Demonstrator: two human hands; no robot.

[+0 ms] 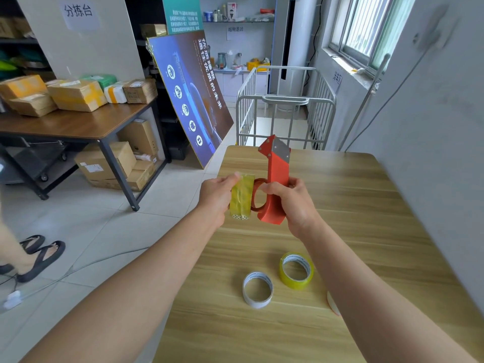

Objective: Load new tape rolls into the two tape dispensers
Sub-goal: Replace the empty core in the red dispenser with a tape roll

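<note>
My right hand (290, 203) grips a red tape dispenser (275, 179) by its body, held above the wooden table (366, 205) with the metal cutter end pointing up and away. My left hand (217, 195) holds a yellowish tape roll (242, 196) edge-on against the left side of the dispenser's round hub. On the table nearer to me lie a yellow tape roll (296, 270) and a white, nearly used-up roll core (258, 289). A reddish-white edge (333, 302) peeks from under my right forearm; what it is I cannot tell.
A white metal cage cart (285, 106) stands beyond the table's far edge. To the left are a brown desk (78, 127) stacked with cardboard parcels, a leaning poster board (188, 95), and another person's sandalled feet (36, 255) on the tiled floor. A grey wall borders the table's right side.
</note>
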